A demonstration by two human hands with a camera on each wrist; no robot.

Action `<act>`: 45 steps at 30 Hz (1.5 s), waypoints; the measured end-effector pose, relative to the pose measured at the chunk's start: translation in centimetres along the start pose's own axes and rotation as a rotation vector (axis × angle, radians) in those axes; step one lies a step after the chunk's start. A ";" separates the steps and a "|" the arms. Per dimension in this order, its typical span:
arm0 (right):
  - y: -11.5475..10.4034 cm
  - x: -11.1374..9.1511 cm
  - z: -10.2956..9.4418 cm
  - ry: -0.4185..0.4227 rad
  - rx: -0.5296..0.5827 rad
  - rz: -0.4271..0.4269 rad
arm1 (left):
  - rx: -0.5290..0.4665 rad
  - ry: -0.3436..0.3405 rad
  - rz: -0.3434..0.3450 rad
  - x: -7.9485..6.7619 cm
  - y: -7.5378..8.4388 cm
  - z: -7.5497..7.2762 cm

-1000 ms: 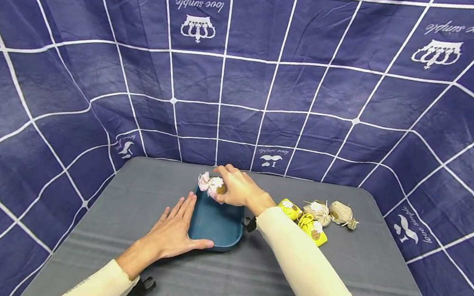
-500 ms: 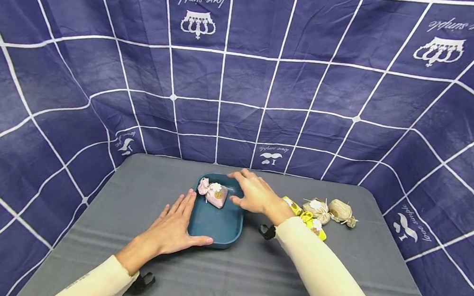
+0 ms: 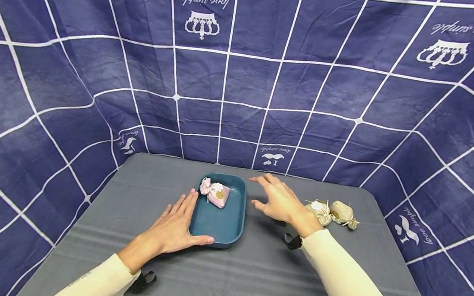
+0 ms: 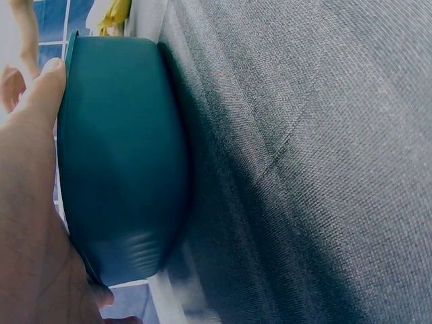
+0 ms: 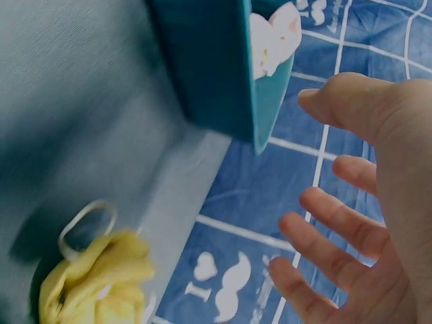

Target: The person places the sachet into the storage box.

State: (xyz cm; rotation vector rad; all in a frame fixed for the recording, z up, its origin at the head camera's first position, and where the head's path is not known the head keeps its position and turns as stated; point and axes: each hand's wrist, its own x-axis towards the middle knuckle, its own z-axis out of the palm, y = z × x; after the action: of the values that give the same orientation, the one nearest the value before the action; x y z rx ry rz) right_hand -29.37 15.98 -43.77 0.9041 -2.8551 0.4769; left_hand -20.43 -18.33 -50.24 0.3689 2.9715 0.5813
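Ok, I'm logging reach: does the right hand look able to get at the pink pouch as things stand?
Probably yes: the right hand, empty, is beside the blue tray, and the pink pouch lies uncovered inside; only the tray's rim stands between.

A grey table [image 3: 258, 283] bears a tray [image 3: 218, 225], beige pouches [image 3: 342, 212] and a yellow pouch [image 5: 101, 283].

Blue cloth [image 3: 248, 80] hangs behind the tabletop [image 3: 250, 273] and along both sides, creased and printed with white grid lines [image 3: 254, 57], upside-down crowns [image 3: 202, 25], mustaches [image 3: 272, 156] and the lettering [image 3: 204, 0] "love simple". Softly wrinkled gray fabric [image 3: 223, 294] covers the tabletop, its far corners rounded.
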 end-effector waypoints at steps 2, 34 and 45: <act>0.8 -0.7 -0.2 0.014 -0.009 0.007 | -0.003 0.000 -0.002 0.0 0.0 0.0; 9.5 -4.1 0.8 -0.238 0.038 -0.064 | -0.025 -0.014 -0.008 -0.1 0.1 -0.2; 8.8 -3.4 0.8 -0.230 0.016 -0.063 | -0.016 -0.011 -0.008 -0.1 -0.1 0.0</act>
State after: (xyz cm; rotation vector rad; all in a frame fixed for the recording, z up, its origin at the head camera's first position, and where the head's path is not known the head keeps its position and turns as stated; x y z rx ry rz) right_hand -31.65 24.40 -47.52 1.1165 -3.0174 0.4144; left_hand -20.41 -18.47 -50.28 0.3571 2.9549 0.6006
